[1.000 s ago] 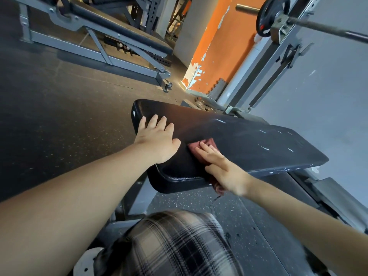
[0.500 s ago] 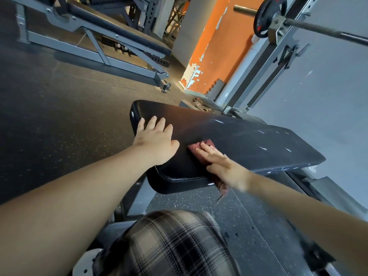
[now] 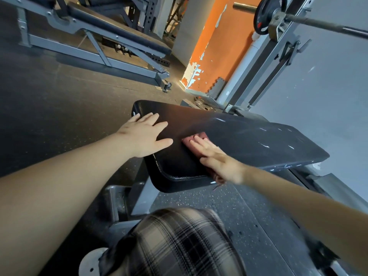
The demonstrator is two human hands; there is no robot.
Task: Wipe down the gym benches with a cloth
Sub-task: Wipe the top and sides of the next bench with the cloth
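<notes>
Plaid garment (image 3: 179, 246) nearest the camera, just short of the bench (image 3: 258, 140) near end. Left hand (image 3: 145, 134) flat on the bench's near-left corner, fingers straight and spread, holding nothing. Right hand (image 3: 217, 158) beside it on the pad, fingers straight, pressing the red cloth (image 3: 202, 135) flat; cloth lies mid-width on the bench top, its tail hanging over the near edge under the wrist. White scuffs on the pad beyond the hands. Past the bench's far end: rack upright (image 3: 264, 62), barbell (image 3: 318, 22) with plate (image 3: 262, 14), orange wall (image 3: 211, 46). Second bench (image 3: 119, 34) far left of it.
</notes>
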